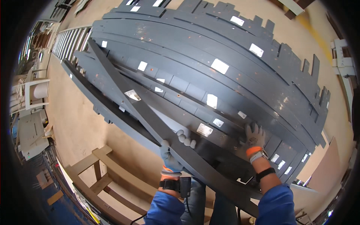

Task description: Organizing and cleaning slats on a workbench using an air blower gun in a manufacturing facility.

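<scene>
Long, narrow, smooth grey board (149, 118) in the gloved left grip (171, 159)

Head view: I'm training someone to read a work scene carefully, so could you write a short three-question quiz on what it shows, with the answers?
1. Which hand holds the long dark board that lies slantwise over the stack of boards?
2. True or false: both hands grip that board.
3. What colour are the labels on the boards? A) green B) white C) red

Key
1. The left hand, its fingers curled over the board's edge.
2. False: the right hand is spread open over the stack, apart from that board.
3. B) white.
</scene>
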Available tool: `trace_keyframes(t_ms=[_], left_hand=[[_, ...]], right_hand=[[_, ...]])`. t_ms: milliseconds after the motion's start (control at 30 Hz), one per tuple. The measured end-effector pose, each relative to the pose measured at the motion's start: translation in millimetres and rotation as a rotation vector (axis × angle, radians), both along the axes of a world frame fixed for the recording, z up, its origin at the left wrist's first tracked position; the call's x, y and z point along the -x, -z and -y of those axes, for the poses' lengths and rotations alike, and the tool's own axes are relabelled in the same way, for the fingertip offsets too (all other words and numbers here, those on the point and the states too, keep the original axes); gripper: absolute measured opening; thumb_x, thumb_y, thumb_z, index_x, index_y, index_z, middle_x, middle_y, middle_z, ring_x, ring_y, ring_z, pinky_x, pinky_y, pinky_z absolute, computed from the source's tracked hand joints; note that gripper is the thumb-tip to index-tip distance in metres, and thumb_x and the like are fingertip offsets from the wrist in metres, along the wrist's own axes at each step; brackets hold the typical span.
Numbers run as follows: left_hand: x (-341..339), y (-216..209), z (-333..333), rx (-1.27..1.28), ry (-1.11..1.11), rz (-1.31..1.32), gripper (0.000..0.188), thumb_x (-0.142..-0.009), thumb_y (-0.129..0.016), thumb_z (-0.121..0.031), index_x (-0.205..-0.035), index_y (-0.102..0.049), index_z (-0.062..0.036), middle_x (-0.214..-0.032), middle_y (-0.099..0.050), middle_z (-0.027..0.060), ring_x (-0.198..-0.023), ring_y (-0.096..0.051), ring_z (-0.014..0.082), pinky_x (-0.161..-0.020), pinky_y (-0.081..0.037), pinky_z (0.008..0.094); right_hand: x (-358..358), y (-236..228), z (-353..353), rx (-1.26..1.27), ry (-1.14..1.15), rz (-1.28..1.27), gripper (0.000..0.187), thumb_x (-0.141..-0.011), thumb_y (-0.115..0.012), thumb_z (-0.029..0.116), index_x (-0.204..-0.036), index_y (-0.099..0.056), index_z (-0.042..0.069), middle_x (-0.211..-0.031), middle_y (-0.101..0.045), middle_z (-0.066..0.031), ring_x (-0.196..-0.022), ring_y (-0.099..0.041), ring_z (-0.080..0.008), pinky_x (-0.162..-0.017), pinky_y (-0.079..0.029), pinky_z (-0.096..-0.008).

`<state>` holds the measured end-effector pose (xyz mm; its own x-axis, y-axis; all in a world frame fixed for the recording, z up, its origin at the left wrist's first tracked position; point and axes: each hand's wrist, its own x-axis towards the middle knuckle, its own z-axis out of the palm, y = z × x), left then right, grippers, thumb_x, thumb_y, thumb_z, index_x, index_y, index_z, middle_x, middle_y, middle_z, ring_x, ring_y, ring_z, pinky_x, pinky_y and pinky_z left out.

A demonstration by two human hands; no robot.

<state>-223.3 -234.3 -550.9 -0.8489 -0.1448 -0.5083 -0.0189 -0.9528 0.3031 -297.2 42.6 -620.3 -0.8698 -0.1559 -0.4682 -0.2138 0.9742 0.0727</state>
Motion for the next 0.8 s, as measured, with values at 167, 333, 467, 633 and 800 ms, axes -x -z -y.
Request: trace_keyframes(t_ms=[167,333,467,633,800], left_hand=[[-7,6,3,0.027,0.035,0.020,0.059,-0.081,-0.061,-0.052,-0.109,-0.047,-0.0023,-0.094,-0.053,0.0048,-0.091,-0.051,0.0199,-0.091,-0.039,0.0381],[-8,14,6,0.009,0.061,-0.025,0.060,-0.080,-0.062,-0.052,-0.111,-0.046,-0.0030,-0.095,-0.053,0.0046,-0.091,-0.052,0.0203,-0.092,-0.039,0.0378],[-7,15,5,-0.006,0.041,0.040,0.062,-0.080,-0.062,-0.053,-0.112,-0.045,-0.0032,-0.095,-0.053,0.0044,-0.091,-0.052,0.0203,-0.091,-0.040,0.0376],[-8,10,7,-0.015,0.040,0.050,0.062,-0.080,-0.062,-0.053,-0.112,-0.045,-0.0027,-0.094,-0.053,0.0043,-0.091,-0.051,0.0203,-0.092,-0.039,0.0381],[-4,8,5,0.008,0.040,0.014,0.065,-0.080,-0.061,-0.054,-0.113,-0.044,-0.0014,-0.093,-0.053,0.0041,-0.088,-0.050,0.0196,-0.088,-0.039,0.0378]], right_hand=[[15,11,-8,0.022,0.139,0.224,0.057,-0.081,-0.064,0.035,-0.130,-0.044,0.014,-0.124,-0.051,-0.0131,-0.118,-0.047,-0.0327,-0.099,-0.038,-0.0418],[22,4,-28,0.215,0.176,0.508,0.061,-0.081,-0.062,0.039,-0.133,-0.043,0.013,-0.124,-0.055,-0.0142,-0.114,-0.053,-0.0314,-0.097,-0.041,-0.0388],[24,-16,-42,0.373,0.121,0.798,0.073,-0.079,-0.061,0.049,-0.133,-0.041,0.003,-0.131,-0.049,-0.0191,-0.119,-0.050,-0.0333,-0.099,-0.040,-0.0394],[38,-53,-31,0.384,0.048,0.896,0.096,-0.066,-0.072,0.056,-0.131,-0.036,-0.004,-0.126,-0.051,-0.0241,-0.117,-0.050,-0.0334,-0.098,-0.041,-0.0380],[26,-80,-28,0.343,-0.035,0.612,0.097,-0.064,-0.074,0.057,-0.131,-0.034,-0.002,-0.123,-0.051,-0.0226,-0.113,-0.053,-0.0330,-0.096,-0.043,-0.0371]])
